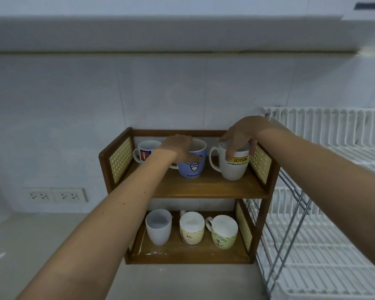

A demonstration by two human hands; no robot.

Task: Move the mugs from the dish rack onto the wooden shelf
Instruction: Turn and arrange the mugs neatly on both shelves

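Note:
A two-tier wooden shelf (206,189) stands against the tiled wall. On its top tier my left hand (180,148) grips a blue mug with a smiling face (193,167) by the rim and side. My right hand (238,135) holds the rim of a white mug with a yellow label (234,167) at the right end of that tier. A white mug with a red and blue print (144,151) sits at the left, partly behind my wrist. The bottom tier holds a plain white mug (158,227) and two green patterned mugs (192,228) (223,231).
A white wire dish rack (325,213) with two levels stands right of the shelf, touching it. No mugs show on its visible part. Two wall sockets (54,195) sit low at the left. A grey counter (52,245) runs in front of the shelf.

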